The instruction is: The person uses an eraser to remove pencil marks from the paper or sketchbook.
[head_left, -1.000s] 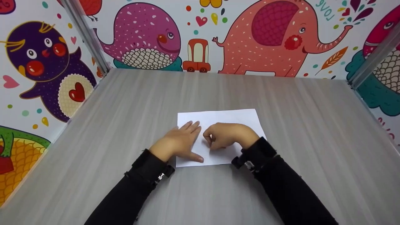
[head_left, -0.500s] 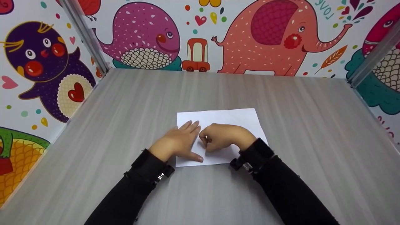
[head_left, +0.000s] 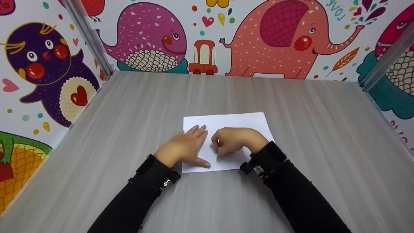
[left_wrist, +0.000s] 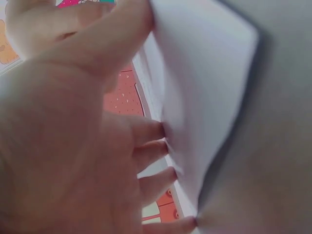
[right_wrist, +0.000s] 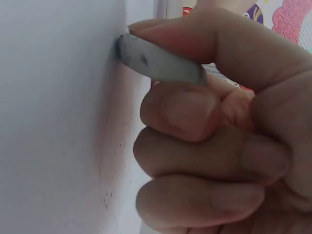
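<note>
A white sheet of paper (head_left: pixel 239 119) lies on the table. My left hand (head_left: pixel 185 148) rests on its left part, fingers spread and thumb apart; in the left wrist view its fingertips (left_wrist: pixel 165 173) press the sheet. Over the middle of the paper is my right hand (head_left: pixel 236 139), fingers curled. Thumb and forefinger pinch a small, pale eraser (right_wrist: pixel 163 61) with dark smudges, its worn end against the paper in the right wrist view. The head view hides the eraser behind the fingers. Small dark crumbs (right_wrist: pixel 108 197) dot the sheet below it.
The grey wood-grain table (head_left: pixel 145 103) extends around the sheet. Printed panels with cartoon animals (head_left: pixel 278 38) stand along its back and sides, with metal posts (head_left: pixel 89 35) at the corners. Black straps with small cameras (head_left: pixel 270 157) sit on both wrists.
My right hand has slid a little left across the paper and then back to the right. The left hand and the sheet stay in place.
</note>
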A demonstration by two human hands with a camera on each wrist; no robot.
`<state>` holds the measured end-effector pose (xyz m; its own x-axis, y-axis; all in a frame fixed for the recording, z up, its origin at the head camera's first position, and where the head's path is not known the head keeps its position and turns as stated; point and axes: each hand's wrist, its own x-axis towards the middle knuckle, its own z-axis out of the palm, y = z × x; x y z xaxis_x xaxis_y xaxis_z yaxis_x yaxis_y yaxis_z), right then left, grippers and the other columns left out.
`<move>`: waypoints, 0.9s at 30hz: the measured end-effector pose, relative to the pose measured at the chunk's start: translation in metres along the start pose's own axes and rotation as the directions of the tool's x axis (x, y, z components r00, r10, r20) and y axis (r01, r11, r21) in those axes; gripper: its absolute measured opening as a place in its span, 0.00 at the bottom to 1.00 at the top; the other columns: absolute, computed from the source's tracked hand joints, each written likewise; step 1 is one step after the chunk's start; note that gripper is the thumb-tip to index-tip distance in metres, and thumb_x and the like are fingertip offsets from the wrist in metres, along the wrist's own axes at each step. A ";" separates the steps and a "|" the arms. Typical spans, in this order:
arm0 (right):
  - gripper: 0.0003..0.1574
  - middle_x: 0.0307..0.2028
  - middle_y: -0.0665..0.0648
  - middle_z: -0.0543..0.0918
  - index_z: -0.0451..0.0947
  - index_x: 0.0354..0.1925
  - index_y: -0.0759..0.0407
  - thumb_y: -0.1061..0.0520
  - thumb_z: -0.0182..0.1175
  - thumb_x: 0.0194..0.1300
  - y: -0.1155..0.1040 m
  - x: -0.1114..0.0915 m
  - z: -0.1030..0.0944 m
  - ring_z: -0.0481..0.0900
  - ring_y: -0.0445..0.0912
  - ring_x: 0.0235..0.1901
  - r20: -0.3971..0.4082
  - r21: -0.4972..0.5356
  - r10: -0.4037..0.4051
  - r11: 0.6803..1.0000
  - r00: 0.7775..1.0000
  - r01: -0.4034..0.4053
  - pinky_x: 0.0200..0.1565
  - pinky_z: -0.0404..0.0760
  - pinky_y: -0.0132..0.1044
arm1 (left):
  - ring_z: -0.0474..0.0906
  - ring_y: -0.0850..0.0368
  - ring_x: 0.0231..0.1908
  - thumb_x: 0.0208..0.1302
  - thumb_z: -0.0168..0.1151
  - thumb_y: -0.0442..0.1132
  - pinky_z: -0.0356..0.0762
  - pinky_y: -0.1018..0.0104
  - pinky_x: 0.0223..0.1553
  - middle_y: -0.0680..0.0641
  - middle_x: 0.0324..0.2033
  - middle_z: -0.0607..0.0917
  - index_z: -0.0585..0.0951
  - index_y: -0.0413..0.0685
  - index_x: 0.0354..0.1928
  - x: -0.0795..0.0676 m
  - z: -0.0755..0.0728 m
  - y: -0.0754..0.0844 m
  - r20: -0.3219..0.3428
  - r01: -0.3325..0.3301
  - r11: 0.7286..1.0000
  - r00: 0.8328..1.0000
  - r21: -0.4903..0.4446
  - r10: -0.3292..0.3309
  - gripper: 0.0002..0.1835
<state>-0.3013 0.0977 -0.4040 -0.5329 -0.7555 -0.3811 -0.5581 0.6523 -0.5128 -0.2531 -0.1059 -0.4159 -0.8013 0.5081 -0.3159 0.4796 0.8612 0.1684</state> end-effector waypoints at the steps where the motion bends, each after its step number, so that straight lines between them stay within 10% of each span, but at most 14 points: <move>1: 0.06 0.21 0.45 0.75 0.82 0.33 0.57 0.66 0.64 0.58 -0.001 0.001 0.001 0.71 0.37 0.22 -0.009 0.007 -0.023 1.000 1.000 0.023 0.27 0.70 0.29 | 0.44 0.42 0.84 0.60 0.72 0.71 0.56 0.35 0.78 0.42 0.85 0.51 0.56 0.40 0.84 0.000 0.000 0.000 -0.001 0.000 1.000 1.000 -0.002 0.000 0.63; 7: 0.05 0.22 0.45 0.77 0.82 0.38 0.60 0.66 0.64 0.62 -0.004 0.008 0.006 0.73 0.36 0.22 -0.070 0.044 -0.158 0.986 0.985 0.161 0.28 0.71 0.29 | 0.45 0.42 0.84 0.60 0.72 0.71 0.57 0.34 0.77 0.42 0.85 0.51 0.56 0.42 0.85 0.000 0.001 0.000 -0.012 -0.004 1.000 1.000 -0.011 0.004 0.63; 18: 0.10 0.22 0.45 0.75 0.78 0.24 0.53 0.66 0.67 0.54 0.007 -0.010 -0.007 0.71 0.40 0.23 0.003 -0.041 0.139 0.989 0.990 -0.139 0.28 0.69 0.31 | 0.43 0.43 0.85 0.61 0.71 0.72 0.53 0.36 0.79 0.43 0.86 0.50 0.55 0.40 0.85 0.002 0.000 0.002 0.011 0.008 1.000 1.000 -0.008 -0.008 0.64; 27: 0.11 0.20 0.45 0.76 0.76 0.25 0.51 0.65 0.66 0.54 0.011 -0.006 -0.005 0.72 0.39 0.23 0.019 -0.013 0.157 0.988 0.987 -0.157 0.28 0.71 0.31 | 0.41 0.43 0.85 0.62 0.69 0.73 0.51 0.33 0.79 0.43 0.86 0.49 0.53 0.41 0.85 0.003 0.003 -0.002 0.004 -0.008 1.000 1.000 -0.007 0.008 0.64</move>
<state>-0.3075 0.1096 -0.4029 -0.6014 -0.6448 -0.4718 -0.4758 0.7634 -0.4369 -0.2548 -0.1059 -0.4203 -0.7959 0.5146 -0.3188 0.4833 0.8573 0.1774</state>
